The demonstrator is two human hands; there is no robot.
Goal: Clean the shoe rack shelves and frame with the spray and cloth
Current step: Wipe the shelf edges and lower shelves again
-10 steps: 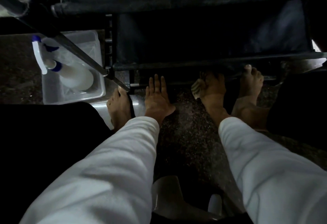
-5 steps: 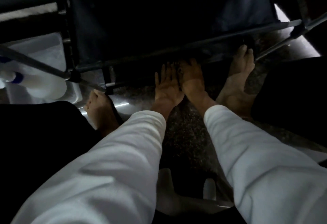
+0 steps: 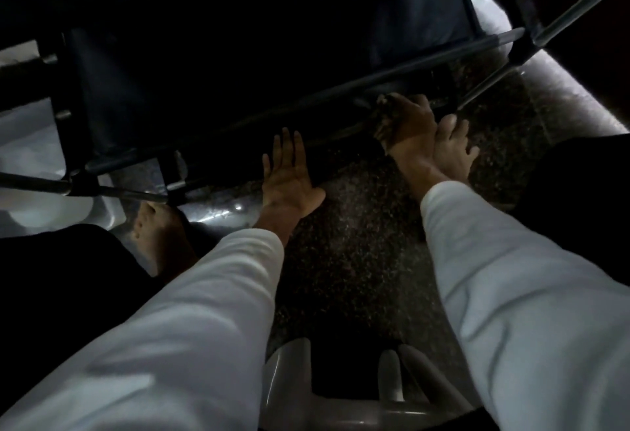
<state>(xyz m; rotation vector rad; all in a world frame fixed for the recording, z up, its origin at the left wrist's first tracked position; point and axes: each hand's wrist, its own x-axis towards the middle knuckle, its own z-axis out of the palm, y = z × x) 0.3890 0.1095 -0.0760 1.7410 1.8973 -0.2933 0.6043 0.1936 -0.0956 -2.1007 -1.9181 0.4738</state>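
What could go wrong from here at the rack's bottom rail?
1. The left hand lies flat on the floor, reaching to the bottom rail; a shifting rack might pinch it.
2. The right hand, its grip on the cloth, works tight against the right foot, so strokes may snag.
3. Dim light could hide missed dirt.

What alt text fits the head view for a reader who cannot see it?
Dim view down white-sleeved arms: the right hand rests on the low front edge of a dark shoe rack, while the left hand lies flat, fingers straight, on the speckled floor beside it.
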